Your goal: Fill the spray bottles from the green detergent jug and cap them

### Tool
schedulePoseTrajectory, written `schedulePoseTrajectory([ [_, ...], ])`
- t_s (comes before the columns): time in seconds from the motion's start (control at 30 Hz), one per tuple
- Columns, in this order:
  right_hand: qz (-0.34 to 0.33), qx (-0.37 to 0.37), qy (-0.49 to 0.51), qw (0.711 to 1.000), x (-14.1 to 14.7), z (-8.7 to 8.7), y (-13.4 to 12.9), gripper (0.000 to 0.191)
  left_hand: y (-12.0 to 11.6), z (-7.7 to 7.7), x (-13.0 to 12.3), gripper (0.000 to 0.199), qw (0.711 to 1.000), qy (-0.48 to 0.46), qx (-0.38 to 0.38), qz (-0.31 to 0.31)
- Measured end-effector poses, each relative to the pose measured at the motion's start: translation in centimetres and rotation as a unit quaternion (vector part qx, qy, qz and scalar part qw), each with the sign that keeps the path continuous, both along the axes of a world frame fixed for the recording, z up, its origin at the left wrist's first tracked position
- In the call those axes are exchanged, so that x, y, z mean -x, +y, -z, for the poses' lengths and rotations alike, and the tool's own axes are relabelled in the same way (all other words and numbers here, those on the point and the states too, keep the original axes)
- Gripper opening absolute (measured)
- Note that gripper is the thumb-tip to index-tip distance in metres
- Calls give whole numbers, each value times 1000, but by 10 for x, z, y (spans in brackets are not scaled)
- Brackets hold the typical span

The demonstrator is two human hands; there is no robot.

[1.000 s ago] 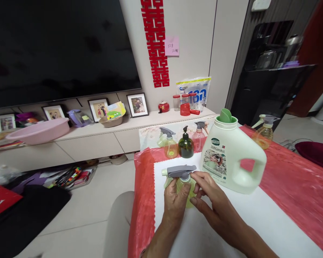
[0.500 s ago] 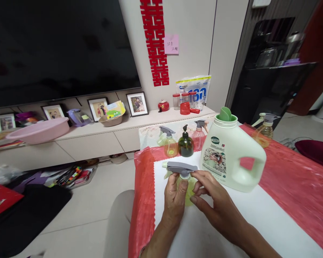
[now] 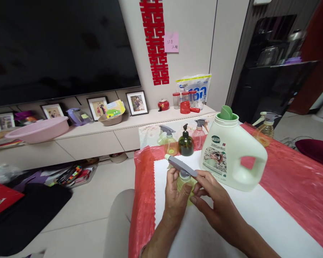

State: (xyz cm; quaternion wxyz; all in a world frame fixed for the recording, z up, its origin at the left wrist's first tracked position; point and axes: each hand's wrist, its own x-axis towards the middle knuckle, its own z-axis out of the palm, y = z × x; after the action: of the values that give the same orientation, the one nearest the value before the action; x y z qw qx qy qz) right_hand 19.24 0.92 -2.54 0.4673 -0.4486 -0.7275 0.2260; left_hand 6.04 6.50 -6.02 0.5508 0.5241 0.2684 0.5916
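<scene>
A spray bottle [image 3: 181,182] with a see-through yellow-green body stands between my hands on the white sheet. Its grey spray head [image 3: 182,166] tilts, with the pale green nozzle up and to the left. My left hand [image 3: 176,193] is wrapped round the body, thumb across the front. On the other side, my right hand [image 3: 211,191] has curled fingers against the bottle's neck and the back of the head. Part of the body is hidden behind the fingers. Just right of them stands a big pale green detergent jug [image 3: 242,161] with a green cap [image 3: 226,113] in its mouth.
Behind my hands stand an orange-tinted spray bottle [image 3: 171,146], a dark green pump bottle [image 3: 186,143] and a pink spray bottle [image 3: 199,135]. Another spray bottle [image 3: 266,130] is at the table's far right. Red plastic film [image 3: 290,175] surrounds the white sheet [image 3: 204,236].
The spray head has turned and now slants, its nozzle end higher and its back end lower. Both hands stay around the bottle in nearly the same place.
</scene>
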Motion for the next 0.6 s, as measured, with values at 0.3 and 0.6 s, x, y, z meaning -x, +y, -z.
schedulePoseTrajectory([
  [0.3, 8, -18, 21, 1000, 1, 6, 2, 57, 1, 4, 0, 31, 998, 30, -7, -53],
  [0.6, 28, -26, 7, 999, 0, 9, 3, 58, -3, -2, 1, 37, 998, 60, 11, -35],
])
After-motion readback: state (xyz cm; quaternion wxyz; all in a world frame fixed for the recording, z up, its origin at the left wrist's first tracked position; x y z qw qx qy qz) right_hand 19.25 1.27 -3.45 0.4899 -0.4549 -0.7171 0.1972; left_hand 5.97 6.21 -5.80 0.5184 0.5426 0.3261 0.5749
